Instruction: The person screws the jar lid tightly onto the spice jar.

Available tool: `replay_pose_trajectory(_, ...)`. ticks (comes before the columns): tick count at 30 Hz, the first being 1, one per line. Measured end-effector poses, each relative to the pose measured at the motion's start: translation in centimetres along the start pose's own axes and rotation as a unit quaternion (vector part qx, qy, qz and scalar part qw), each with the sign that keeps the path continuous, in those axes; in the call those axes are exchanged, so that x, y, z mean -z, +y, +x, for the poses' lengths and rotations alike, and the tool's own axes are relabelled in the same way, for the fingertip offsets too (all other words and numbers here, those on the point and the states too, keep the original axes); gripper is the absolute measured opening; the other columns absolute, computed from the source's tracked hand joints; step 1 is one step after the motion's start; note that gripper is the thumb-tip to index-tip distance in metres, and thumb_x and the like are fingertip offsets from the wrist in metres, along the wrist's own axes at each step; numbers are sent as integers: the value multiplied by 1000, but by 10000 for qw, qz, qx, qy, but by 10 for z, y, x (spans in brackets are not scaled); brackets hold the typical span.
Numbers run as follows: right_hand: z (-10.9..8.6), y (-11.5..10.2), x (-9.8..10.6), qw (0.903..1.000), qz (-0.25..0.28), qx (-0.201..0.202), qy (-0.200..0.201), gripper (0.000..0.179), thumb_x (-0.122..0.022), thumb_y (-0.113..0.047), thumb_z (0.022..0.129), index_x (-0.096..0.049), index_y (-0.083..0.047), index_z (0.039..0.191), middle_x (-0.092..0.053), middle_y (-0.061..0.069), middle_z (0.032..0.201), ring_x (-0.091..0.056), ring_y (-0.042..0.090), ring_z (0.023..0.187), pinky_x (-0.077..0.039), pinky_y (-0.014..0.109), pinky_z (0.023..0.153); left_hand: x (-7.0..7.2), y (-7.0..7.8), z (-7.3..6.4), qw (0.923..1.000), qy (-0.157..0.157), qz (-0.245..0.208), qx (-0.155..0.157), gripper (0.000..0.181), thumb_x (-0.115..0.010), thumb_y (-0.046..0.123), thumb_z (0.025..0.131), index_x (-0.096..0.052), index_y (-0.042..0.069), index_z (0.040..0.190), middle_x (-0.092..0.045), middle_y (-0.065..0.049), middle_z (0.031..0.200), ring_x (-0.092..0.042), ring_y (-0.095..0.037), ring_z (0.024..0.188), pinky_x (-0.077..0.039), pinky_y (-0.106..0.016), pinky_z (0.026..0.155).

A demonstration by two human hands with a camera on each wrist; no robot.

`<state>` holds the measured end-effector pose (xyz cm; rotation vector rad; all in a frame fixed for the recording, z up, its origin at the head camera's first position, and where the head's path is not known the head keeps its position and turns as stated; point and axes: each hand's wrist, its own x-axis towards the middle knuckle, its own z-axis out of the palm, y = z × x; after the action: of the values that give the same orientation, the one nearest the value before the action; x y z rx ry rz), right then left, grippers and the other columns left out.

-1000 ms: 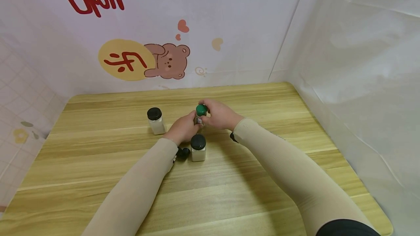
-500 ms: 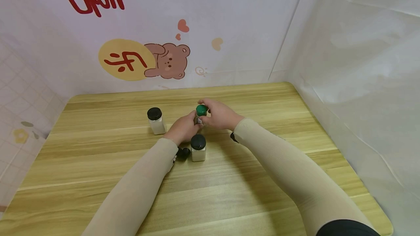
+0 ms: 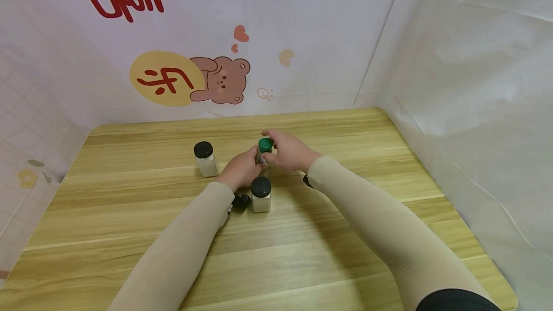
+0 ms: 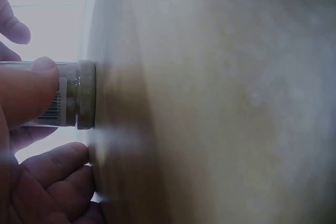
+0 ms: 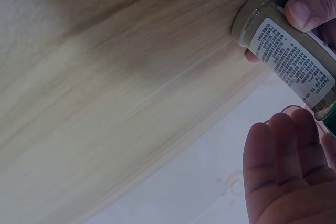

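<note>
A clear spice jar with a printed label and brownish contents stands upright on the table. My left hand grips its body low down, the thumb lying across the glass in the left wrist view. Around the jar's green cap is my right hand, thumb and forefinger pinching it at the sides. Its other fingers stretch out straight beside the jar in the right wrist view. The cap sits on the jar; most of the jar's body is hidden by the hands in the head view.
One black-lidded jar of whitish contents stands left of the left hand. Another black-lidded jar stands in front, close to the left wrist. The wooden table meets a printed white wall covering behind and at the right.
The right hand's fingers have shifted very slightly at the cap. The left hand, the spice jar and both black-lidded jars keep their places.
</note>
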<state>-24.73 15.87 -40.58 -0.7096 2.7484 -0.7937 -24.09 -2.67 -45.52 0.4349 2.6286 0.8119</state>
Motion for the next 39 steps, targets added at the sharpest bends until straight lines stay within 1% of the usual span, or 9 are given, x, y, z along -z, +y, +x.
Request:
replay_pose_trajectory(5,-1,0,0,9998,46,187,14,31,-68,-15,100,-59,-6,128,-67,6,114,-67,26,110,-55,41,100,-1,-1,0,10000,-39,-19,26,41,-55,42,109,-47,20,143,-63,-14,144,-62,-35,133,-49,-55,110)
replay_pose_trajectory(8,-1,1,-1,9999,10,129,39,27,-69,-18,100,-60,-5,123,-67,5,110,-66,26,106,-55,39,96,-1,-1,1,10000,-15,-14,8,42,-56,43,109,-47,21,144,-63,-14,145,-61,-36,134,-49,-55,111)
replay_pose_trajectory(13,-1,1,-1,10000,-1,-65,56,43,-70,-26,101,-56,-3,135,-69,9,121,-68,26,112,-56,40,99,0,-1,1,10000,-50,24,8,45,-55,43,109,-45,22,147,-60,-14,150,-58,-37,139,-47,-57,115)
replay_pose_trajectory(17,-1,1,0,10000,50,40,53,51,-68,-22,101,-51,-3,145,-68,11,128,-67,27,118,-55,43,103,0,0,1,10000,-78,-23,47,44,-55,43,110,-45,22,147,-60,-14,150,-58,-36,140,-46,-57,115)
replay_pose_trajectory(22,0,2,-2,9998,62,173,47,28,-67,-18,102,-59,-6,125,-66,6,109,-65,26,104,-55,40,96,1,0,0,9999,-81,-40,43,46,-54,42,110,-44,21,149,-60,-13,149,-58,-35,139,-46,-57,115)
replay_pose_trajectory(26,0,3,-3,10000,35,12,52,29,-68,-25,103,-58,-6,123,-67,6,108,-64,24,99,-54,38,90,0,0,0,10000,-65,-23,15,45,-55,41,110,-44,21,149,-61,-14,149,-58,-35,139,-46,-56,115)
replay_pose_trajectory(30,0,3,-2,10000,37,-48,26,48,-69,-27,102,-53,-4,141,-68,10,125,-67,25,113,-56,40,98,0,0,0,10000,-53,-17,38,44,-56,41,109,-45,20,147,-60,-14,149,-58,-35,139,-47,-57,114)
replay_pose_trajectory(33,0,4,-2,9999,69,115,3,50,-67,-20,101,-52,-5,146,-67,10,131,-66,26,121,-54,42,104,0,0,0,9999,-47,-45,76,46,-57,41,109,-45,20,148,-60,-14,150,-58,-36,140,-46,-57,115)
replay_pose_trajectory(39,1,3,-1,9998,6,194,28,27,-66,-20,103,-60,-7,125,-67,4,114,-66,22,107,-55,39,96,0,1,0,10000,-40,-47,68,46,-56,40,110,-44,20,149,-59,-13,151,-57,-36,141,-45,-58,116)
